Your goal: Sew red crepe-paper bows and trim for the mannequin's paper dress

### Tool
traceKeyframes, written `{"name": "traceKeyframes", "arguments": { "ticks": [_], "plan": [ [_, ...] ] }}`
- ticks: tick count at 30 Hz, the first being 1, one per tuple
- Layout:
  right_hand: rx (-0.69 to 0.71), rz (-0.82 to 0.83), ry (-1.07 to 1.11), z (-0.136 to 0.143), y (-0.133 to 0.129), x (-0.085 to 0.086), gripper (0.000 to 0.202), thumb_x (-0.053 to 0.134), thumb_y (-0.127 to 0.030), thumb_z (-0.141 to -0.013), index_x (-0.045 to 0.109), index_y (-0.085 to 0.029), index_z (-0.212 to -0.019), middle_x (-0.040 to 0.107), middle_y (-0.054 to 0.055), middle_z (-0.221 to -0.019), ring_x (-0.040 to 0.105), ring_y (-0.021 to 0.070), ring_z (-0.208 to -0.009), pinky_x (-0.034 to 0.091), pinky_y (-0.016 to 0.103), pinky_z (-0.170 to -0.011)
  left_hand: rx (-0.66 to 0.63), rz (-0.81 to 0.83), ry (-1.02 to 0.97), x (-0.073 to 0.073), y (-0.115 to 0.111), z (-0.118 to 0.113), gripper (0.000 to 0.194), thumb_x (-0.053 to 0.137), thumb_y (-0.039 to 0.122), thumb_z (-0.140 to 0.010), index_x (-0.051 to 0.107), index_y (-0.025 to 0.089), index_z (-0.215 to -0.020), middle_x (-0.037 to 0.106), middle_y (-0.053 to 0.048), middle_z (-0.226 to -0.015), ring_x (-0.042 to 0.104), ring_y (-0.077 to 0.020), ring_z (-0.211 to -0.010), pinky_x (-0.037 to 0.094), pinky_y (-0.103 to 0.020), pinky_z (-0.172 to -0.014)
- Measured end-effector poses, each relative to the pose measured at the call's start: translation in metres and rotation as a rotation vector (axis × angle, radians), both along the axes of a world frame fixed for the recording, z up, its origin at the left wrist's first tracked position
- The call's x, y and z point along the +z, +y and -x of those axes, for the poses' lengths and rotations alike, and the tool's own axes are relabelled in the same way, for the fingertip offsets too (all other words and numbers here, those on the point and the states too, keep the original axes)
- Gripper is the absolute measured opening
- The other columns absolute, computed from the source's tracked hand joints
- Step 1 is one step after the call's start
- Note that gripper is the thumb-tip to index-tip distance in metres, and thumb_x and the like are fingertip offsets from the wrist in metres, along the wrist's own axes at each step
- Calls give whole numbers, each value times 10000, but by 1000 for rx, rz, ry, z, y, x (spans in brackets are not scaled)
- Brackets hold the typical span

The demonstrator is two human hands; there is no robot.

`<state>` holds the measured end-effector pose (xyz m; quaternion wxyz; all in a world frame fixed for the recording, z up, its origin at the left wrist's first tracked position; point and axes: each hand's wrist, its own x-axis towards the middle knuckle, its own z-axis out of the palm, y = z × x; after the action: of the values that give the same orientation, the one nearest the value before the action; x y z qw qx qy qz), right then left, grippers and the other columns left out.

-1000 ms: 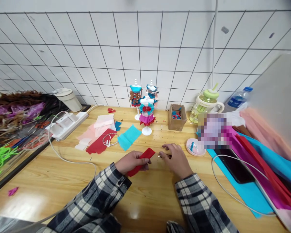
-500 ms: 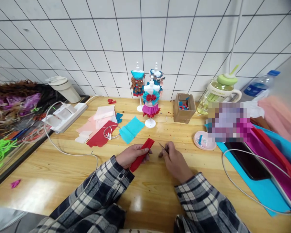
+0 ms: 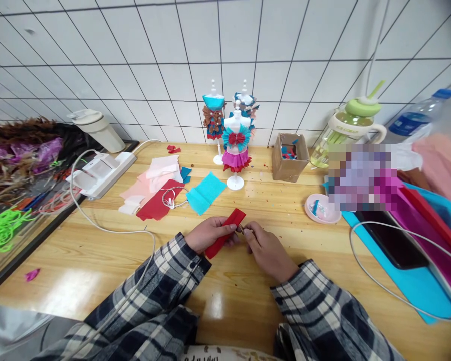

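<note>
Moved in since 0.5 s ago to meet beside the left hand (image 3: 209, 233), right hand (image 3: 267, 249) pinching a small thin metal tool (image 3: 242, 230) against the flat, matte red paper strip (image 3: 226, 232), long axis slanting up toward the tabletop's far-right, lower half clasped in left fingers, near mid-tabletop.

Bare wooden table (image 3: 248, 281) around hands; blue paper (image 3: 206, 192), mannequin (image 3: 236, 150) beyond.

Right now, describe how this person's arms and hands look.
Both arms wear long plaid flannel sleeves in navy, white and grey, ending in buttoned cuffs at the wrists. The left hand and right hand are bare: no gloves, rings or watch show.
</note>
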<state>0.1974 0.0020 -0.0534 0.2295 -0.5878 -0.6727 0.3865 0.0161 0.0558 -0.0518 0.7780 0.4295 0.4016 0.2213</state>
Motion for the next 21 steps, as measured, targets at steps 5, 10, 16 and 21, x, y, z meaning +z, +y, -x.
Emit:
{"name": "traceKeyframes", "arguments": {
  "ticks": [5,10,16,21],
  "plan": [
    [30,19,69,1,0,0,285,276,-412,-973,487,-230,-911,595,-31,-605,583,156,-611,368,267,-632,-16,2,-17,-1,0,0,318,729,383,-737,666,95,-858,687,-45,-701,591,-110,-609,439,-227,-617],
    [-19,-18,34,0,0,-1,317,261,-418,-973,520,-235,-951,600,-18,-649,568,161,-626,355,259,-596,8,-7,2,-3,2,2,359,730,407,-730,675,96,-902,691,-53,-686,589,-113,-586,442,-235,-616],
    [-19,-18,18,-1,0,-1,322,256,-439,-969,506,-236,-960,602,-6,-693,567,166,-644,352,259,-598,-1,-17,25,-1,0,0,353,724,413,-730,691,111,-910,691,-42,-692,589,-115,-600,434,-236,-622],
    [-26,12,67,1,0,-1,302,293,-440,-963,514,-234,-954,604,-5,-705,562,160,-652,359,259,-601,-23,-31,50,-1,0,-1,360,722,426,-726,689,114,-903,692,-41,-718,597,-124,-639,438,-248,-656]
  ]
}}
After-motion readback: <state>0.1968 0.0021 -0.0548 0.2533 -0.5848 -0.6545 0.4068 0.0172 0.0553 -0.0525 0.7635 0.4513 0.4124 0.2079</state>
